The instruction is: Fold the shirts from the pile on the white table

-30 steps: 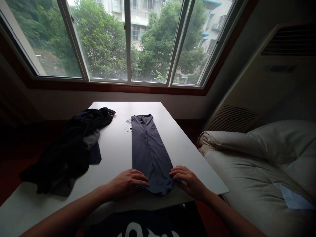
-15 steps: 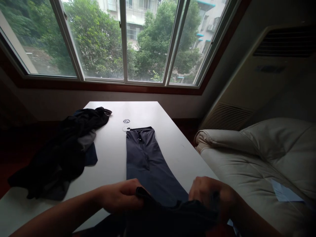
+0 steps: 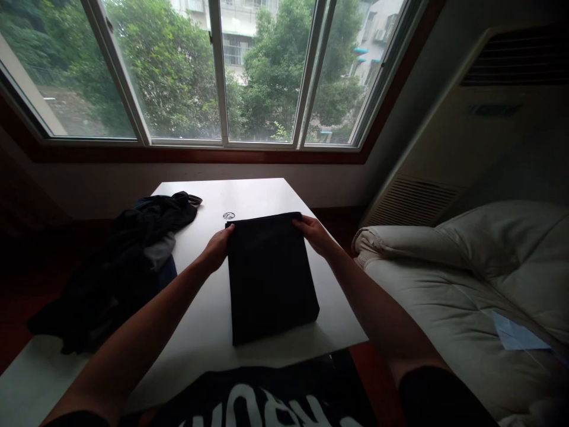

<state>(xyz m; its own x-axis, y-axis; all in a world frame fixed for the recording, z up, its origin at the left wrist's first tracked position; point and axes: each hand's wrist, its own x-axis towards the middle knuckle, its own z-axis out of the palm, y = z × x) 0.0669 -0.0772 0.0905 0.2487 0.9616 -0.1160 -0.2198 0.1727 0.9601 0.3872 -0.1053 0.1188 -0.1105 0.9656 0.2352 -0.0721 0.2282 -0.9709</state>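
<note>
Dark trousers (image 3: 271,279), folded over into a rough rectangle, lie on the white table (image 3: 200,314) in front of me. My left hand (image 3: 219,246) grips their far left corner, thumb on top. At the far right corner my right hand (image 3: 313,232) pinches the cloth between thumb and fingers. Both arms reach forward along the sides of the trousers. Beyond the far edge, a small round dark-and-white mark (image 3: 229,216) shows on the tabletop.
A heap of dark clothes (image 3: 128,255) covers the table's left side and hangs past its edge. To the right stands a cream padded sofa (image 3: 422,284) with a pale paper-like sheet (image 3: 518,332) on it. A window (image 3: 222,77) is behind the table.
Both hands have moved forward from the near edge, carrying the trouser legs over the upper part. The trousers went from stretched out to folded.
</note>
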